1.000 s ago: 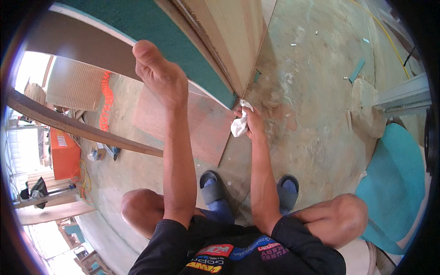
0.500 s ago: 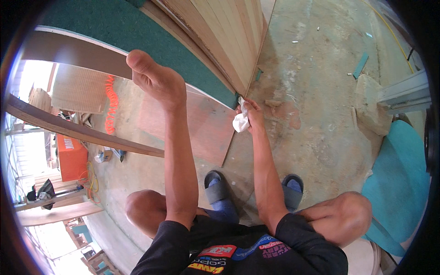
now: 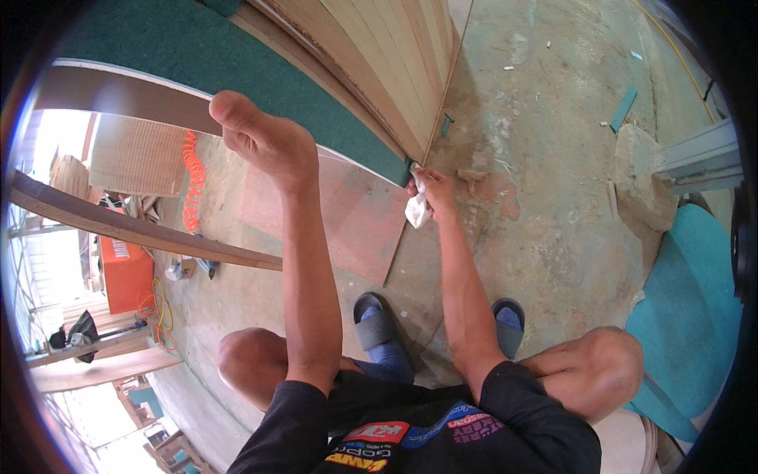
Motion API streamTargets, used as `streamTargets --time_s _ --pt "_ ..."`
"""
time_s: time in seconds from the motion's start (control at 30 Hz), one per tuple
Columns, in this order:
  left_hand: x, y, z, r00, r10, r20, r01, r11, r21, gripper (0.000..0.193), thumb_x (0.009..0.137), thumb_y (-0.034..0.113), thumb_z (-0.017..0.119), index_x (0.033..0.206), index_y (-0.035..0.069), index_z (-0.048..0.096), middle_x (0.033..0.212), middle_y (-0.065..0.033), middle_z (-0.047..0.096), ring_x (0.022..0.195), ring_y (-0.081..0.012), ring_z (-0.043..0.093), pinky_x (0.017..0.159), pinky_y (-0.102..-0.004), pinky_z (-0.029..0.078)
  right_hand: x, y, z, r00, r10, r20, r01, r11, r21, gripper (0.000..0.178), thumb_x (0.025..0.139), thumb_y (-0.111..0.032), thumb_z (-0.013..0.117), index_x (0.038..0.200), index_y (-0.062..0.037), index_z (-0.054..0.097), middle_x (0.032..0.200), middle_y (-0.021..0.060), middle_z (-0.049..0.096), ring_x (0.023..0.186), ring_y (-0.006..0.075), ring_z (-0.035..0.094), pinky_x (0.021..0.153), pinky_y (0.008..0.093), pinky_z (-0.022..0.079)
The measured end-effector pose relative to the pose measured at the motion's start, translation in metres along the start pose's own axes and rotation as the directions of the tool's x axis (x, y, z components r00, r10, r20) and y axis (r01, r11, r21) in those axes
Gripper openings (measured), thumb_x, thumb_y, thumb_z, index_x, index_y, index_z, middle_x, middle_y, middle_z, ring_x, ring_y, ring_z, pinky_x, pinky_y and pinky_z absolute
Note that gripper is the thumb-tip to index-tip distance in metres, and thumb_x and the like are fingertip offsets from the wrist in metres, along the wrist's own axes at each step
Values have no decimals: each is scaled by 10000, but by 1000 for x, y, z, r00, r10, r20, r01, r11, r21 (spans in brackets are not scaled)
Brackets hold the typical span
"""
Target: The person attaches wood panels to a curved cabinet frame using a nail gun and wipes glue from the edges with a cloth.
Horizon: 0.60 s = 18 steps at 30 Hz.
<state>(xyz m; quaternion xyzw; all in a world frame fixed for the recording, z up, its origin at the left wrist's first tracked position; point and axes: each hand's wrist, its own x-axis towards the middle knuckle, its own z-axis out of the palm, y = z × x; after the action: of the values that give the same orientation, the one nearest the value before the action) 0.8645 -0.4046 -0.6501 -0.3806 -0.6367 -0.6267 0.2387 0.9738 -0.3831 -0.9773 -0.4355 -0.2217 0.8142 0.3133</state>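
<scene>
Overhead, a large green-faced flat panel (image 3: 237, 87) leans across the upper left, its pale edge running down to a low corner near the middle. Against the far side of that green panel stands a stack of light wooden boards (image 3: 379, 63), their ends meeting the floor at the same corner. Below the green panel spreads a dusty grey concrete floor (image 3: 553, 197), littered with scraps. A thin reddish plywood sheet (image 3: 347, 221) lies flat on it just under the panel's lower edge. To the right of the panel, well apart, sits a turquoise curved seat (image 3: 687, 316), with a grey metal rail (image 3: 699, 158) above it. A long brown wooden strip (image 3: 134, 229) crosses to the left of the panel, and an orange box (image 3: 122, 272) sits beneath that strip.

The left hand (image 3: 260, 138) rests on the green panel's pale edge, fingers curled over it in a loose grip. The right hand (image 3: 434, 193) is at the panel's low corner, fingers closed around a small crumpled white cloth (image 3: 417, 207), which is pressed at or just beside that corner. Two grey-and-blue sandals (image 3: 379, 324) stand on the floor below the panel, between the bent knees.
</scene>
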Motion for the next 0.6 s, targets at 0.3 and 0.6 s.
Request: streamTargets --time_s 0.3,0.6 --pt "1 0 2 999 41 -24 -41 999 -9 611 1045 666 223 758 128 188 733 40 206 712 -124 208 614 -306 209 5 4 -8 999 14 41 -17 998 62 129 941 -173 696 986 -52 698 740 33 655 605 98 586 533 268 481" --pt "0 2 3 1000 22 -18 -22 1000 -2 619 1047 663 219 748 122 190 715 30 207 707 -127 210 611 -314 209 10 6 -6 1000 18 -24 -17 999 51 113 918 -112 702 1009 -46 689 713 24 610 599 113 573 520 281 481"
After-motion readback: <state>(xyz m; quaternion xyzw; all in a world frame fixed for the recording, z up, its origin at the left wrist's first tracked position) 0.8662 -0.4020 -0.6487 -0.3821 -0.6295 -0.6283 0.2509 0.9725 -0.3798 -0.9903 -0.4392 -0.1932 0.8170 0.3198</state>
